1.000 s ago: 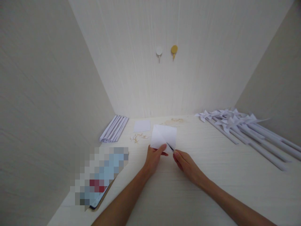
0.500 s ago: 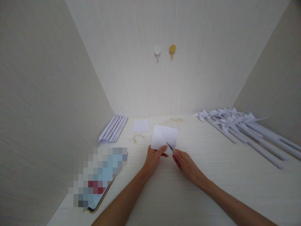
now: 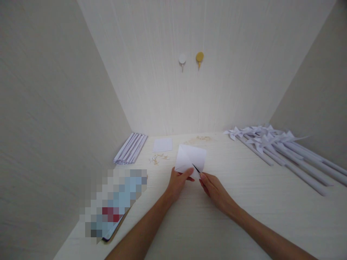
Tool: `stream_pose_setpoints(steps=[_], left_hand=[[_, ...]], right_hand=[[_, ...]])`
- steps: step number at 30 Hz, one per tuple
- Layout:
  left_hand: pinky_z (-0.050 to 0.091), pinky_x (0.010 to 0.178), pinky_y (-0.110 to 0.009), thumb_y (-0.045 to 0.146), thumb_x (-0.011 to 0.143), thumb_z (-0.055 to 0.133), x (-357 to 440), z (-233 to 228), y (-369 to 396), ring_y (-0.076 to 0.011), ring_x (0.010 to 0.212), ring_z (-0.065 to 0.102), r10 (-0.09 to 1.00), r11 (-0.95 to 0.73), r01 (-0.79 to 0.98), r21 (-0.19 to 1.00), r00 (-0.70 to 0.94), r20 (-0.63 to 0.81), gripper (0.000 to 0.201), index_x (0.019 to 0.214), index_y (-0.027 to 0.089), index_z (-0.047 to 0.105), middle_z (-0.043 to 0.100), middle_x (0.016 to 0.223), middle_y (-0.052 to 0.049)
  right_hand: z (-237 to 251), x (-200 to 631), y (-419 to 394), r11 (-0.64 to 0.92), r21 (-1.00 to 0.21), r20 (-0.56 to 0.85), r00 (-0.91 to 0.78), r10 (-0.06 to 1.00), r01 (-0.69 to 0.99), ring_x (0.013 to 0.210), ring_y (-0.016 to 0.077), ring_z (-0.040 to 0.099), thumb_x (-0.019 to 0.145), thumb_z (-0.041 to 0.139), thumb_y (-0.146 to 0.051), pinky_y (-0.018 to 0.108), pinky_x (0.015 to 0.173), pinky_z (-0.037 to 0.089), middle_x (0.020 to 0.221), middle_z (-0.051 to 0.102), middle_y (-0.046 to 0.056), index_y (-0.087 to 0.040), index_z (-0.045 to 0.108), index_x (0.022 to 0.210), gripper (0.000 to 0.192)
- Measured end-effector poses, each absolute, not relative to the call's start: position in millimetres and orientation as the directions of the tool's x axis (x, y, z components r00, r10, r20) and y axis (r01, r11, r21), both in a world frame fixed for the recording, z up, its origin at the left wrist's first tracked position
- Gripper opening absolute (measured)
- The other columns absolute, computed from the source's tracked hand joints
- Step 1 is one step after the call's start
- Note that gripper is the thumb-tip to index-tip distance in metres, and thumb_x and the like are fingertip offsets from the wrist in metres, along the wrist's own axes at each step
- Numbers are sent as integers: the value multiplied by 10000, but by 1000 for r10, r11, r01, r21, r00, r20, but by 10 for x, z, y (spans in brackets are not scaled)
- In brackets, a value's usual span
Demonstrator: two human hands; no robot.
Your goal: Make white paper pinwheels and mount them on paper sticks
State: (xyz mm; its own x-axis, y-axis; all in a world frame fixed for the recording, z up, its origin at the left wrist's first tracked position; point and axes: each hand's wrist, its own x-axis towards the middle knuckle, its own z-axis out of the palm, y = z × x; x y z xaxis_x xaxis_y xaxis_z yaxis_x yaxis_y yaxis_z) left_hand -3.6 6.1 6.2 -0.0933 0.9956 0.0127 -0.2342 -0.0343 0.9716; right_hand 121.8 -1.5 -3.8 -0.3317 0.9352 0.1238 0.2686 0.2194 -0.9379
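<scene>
My left hand [image 3: 177, 182] pinches the near corner of a white square paper [image 3: 191, 158] with diagonal creases, held just above the pale wooden table [image 3: 244, 202]. My right hand [image 3: 215, 189] grips small scissors [image 3: 196, 168], whose dark blades reach into the paper's near edge along a crease. The handles are hidden inside my fingers. Both hands meet at the table's middle.
Rolled white paper sticks [image 3: 131, 148] lie at the back left, a small white paper square [image 3: 162, 144] and small brass fasteners [image 3: 158, 158] beside them. Finished paper pinwheels [image 3: 276, 142] lie at the right. A pixelated flat object [image 3: 114, 202] sits front left. Two wall hooks [image 3: 191, 59] hang above.
The paper has turned slightly clockwise in my left hand. The scissors stay at its near edge, and both hands have barely shifted.
</scene>
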Motion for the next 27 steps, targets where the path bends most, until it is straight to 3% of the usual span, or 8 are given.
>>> stream_pose_setpoints(steps=[12,17,22,24,27], left_hand=[[459,435,-223,253,548,643,-25,53,63,-126,506,554,995,-36,-251,967,-98,12,183,656,107,623,633,590,-35],[454,431,-213,251,563,626,-65,32,108,-130,539,570,965,-89,-283,955,-262,12,193,692,108,624,646,647,-42],[447,442,-188,252,593,593,-119,16,154,-127,572,588,924,-127,-287,949,-382,8,156,666,118,625,646,631,-33],[447,441,-189,259,594,592,-119,7,157,-132,578,591,931,-128,-279,952,-363,18,162,668,118,626,645,636,-37],[455,436,-211,258,562,619,-100,-3,144,-140,559,582,938,-116,-238,964,-346,28,198,698,114,627,646,665,-48]], right_hand=[[-67,1226,-10,243,-936,155,-322,934,256,470,90,276,821,256,-429,212,401,222,532,318,-32,-187,332,562,363],[-61,1236,-11,235,-937,142,-332,932,258,434,83,278,820,250,-446,204,374,206,495,331,-38,-187,347,541,392],[-28,1238,-17,68,-996,50,-288,956,53,339,62,207,804,254,-488,187,314,163,407,269,-80,-195,365,590,379],[-8,1237,-8,8,-1000,15,-260,966,-28,312,52,188,775,319,-505,180,293,156,382,252,-96,-201,337,588,357],[7,1235,17,12,-1000,13,-176,984,-9,301,40,201,698,476,-486,175,284,155,378,249,-109,-197,347,596,332]])
